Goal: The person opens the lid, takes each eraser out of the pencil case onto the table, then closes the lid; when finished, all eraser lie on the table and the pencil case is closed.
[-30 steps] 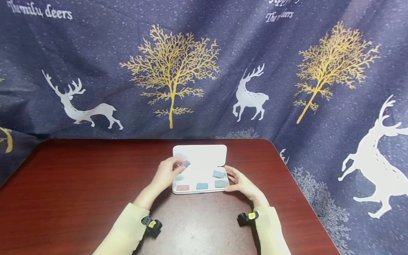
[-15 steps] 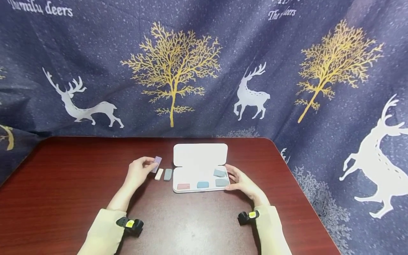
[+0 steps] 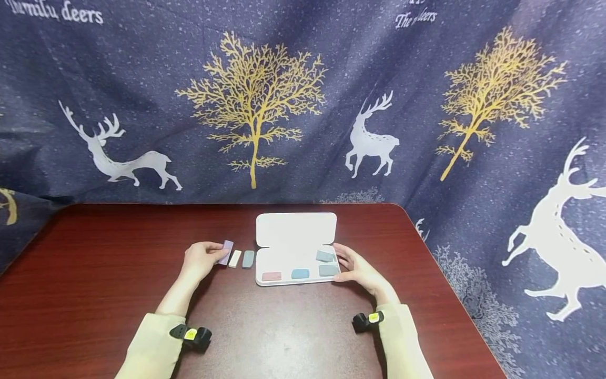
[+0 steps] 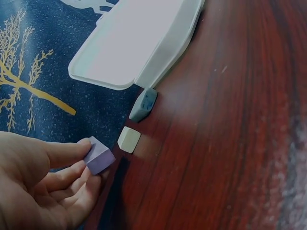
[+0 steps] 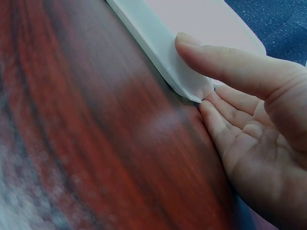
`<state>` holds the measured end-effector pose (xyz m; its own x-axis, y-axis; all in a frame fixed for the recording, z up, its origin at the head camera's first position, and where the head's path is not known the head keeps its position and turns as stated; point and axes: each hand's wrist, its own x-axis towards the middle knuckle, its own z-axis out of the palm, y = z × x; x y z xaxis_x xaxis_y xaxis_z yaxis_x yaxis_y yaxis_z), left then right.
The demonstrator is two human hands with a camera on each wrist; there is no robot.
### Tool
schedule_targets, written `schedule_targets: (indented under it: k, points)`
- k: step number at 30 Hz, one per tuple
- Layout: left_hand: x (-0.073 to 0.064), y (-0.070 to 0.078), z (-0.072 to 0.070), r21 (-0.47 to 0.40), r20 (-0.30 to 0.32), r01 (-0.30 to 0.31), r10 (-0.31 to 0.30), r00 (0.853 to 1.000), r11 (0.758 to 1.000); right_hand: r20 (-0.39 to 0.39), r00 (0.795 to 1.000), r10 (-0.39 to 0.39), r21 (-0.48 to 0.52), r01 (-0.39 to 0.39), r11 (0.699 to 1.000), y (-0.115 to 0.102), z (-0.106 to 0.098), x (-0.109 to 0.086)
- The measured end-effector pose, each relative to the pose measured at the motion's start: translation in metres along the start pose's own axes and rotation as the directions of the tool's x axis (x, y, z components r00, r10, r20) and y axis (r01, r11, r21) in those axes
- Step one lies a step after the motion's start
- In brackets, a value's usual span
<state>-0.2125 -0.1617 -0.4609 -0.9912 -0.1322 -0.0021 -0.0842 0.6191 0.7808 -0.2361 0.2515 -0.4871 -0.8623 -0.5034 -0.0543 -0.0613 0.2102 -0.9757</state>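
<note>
Between thumb and fingers my left hand [image 3: 201, 259] pinches a purple eraser [image 3: 226, 252], low over the table left of the case. Beside it lie a cream eraser [image 4: 129, 140] and a grey-green eraser [image 4: 143, 104], in a row leading toward the case. The white case [image 3: 284, 260] stands with its lid [image 3: 295, 230] folded back. Inside are a pink eraser [image 3: 272, 276], a blue eraser [image 3: 300, 273] and two grey-blue erasers [image 3: 327, 270]. My right hand [image 3: 357, 271] holds the case's right end, thumb over the front corner and fingers along the side.
A dark red wooden table [image 3: 118, 273] carries everything. Its far edge runs just behind the lid, against a blue curtain [image 3: 303, 105] printed with deer and trees. Black wrist cameras [image 3: 202, 339] are strapped over both pale sleeves [image 3: 153, 342].
My left hand has carried the purple eraser from over the case out to the left, then slightly lower beside the cream eraser. My right hand has stayed at the case's right end.
</note>
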Motion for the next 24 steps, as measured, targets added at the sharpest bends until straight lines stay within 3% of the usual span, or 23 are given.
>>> schedule_targets:
  k: [6, 16, 24]
  points:
    - [-0.0023, 0.0003, -0.0004, 0.048, -0.011, 0.024, -0.023, 1.000, 0.999, 0.001, 1.000, 0.008, 0.008, -0.008, 1.000, -0.0003, -0.0001, 0.0007]
    - [-0.0036, 0.0002, 0.0026, 0.075, -0.021, 0.000, 0.001, 1.000, 0.997, 0.005, 1.000, -0.028, -0.006, 0.028, 1.000, 0.0000, 0.0002, -0.0001]
    - [-0.0051, -0.0005, 0.0030, 0.087, -0.040, -0.020, 0.023, 0.999, 0.996, 0.000, 1.000, -0.007, -0.002, 0.007, 1.000, 0.0002, 0.0004, 0.0009]
